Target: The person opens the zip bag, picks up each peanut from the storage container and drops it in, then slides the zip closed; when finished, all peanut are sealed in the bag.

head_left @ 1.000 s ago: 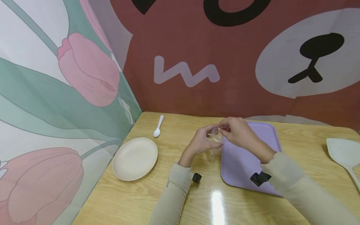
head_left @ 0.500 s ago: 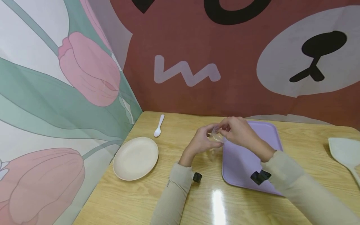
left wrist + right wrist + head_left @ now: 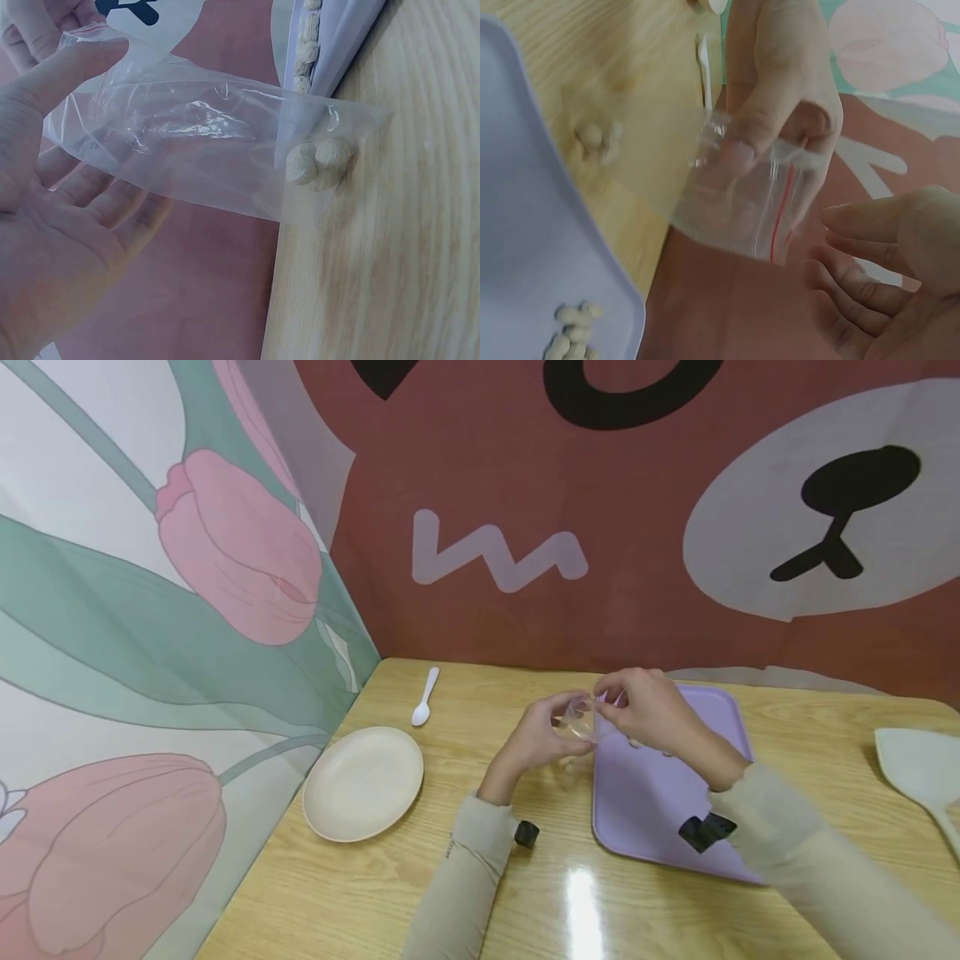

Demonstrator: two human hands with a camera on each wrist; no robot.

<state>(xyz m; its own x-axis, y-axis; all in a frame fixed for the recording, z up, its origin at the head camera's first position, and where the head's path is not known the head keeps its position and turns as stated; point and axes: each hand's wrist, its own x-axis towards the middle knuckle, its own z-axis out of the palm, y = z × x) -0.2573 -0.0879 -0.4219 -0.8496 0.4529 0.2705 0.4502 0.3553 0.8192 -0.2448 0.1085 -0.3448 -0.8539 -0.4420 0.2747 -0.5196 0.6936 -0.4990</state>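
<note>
A clear zip-top bag (image 3: 731,199) with a red seal line hangs from my left hand (image 3: 536,737), which grips it near its mouth between thumb and fingers. A few peanuts (image 3: 319,161) lie in the bag's bottom corner, just above or touching the wooden table; I cannot tell which. My right hand (image 3: 648,714) is beside the bag's mouth, over the tray. In the right wrist view its fingers (image 3: 866,289) are loosely bent, apart from the bag, with nothing visible between them. Several more peanuts (image 3: 574,334) lie on the purple tray (image 3: 645,810).
To the left on the wooden table (image 3: 330,893) sits a beige plate (image 3: 363,785), with a white spoon (image 3: 423,697) behind it. A large white spatula (image 3: 918,768) lies at the far right. Printed cloth walls (image 3: 487,627) stand behind and to the left.
My right hand has moved a little to the right, away from the bag's mouth. Peanuts on the tray now show beneath it. The left hand and bag have stayed nearly still.
</note>
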